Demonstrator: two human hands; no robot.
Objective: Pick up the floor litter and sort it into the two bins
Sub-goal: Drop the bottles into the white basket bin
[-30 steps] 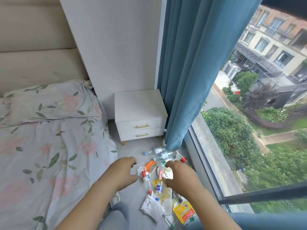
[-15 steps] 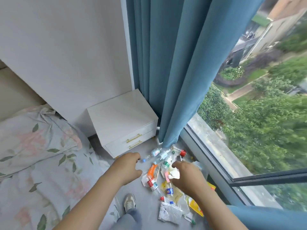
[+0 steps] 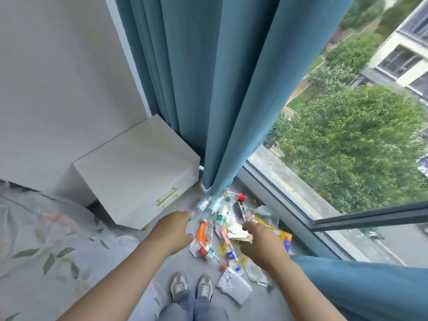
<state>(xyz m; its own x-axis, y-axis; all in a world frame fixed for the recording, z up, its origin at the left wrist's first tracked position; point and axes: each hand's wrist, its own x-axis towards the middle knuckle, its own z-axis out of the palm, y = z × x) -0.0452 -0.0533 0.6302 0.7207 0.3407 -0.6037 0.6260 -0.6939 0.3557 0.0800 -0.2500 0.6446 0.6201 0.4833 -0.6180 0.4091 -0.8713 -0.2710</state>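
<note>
Litter lies heaped on the grey floor by the window: clear plastic bottles (image 3: 223, 214), an orange wrapper (image 3: 202, 232), a yellow packet (image 3: 284, 237) and a white bag (image 3: 234, 285). My right hand (image 3: 261, 244) hovers over the heap and grips a crumpled pale wrapper (image 3: 236, 233) with a pink strip hanging from it. My left hand (image 3: 172, 230) hangs beside the orange wrapper, its fingers loosely curled, holding nothing. No bin is in view.
A white nightstand (image 3: 136, 167) stands left of the heap, with a floral bed (image 3: 46, 239) further left. A blue curtain (image 3: 220, 89) hangs down to the litter. The window frame (image 3: 289, 212) borders the right side. My shoes (image 3: 191, 286) stand just before the heap.
The view has swung right and tilted, so the bed slid left and my shoes came into view. Both hands keep their poses over the heap; the right still holds the wrapper.
</note>
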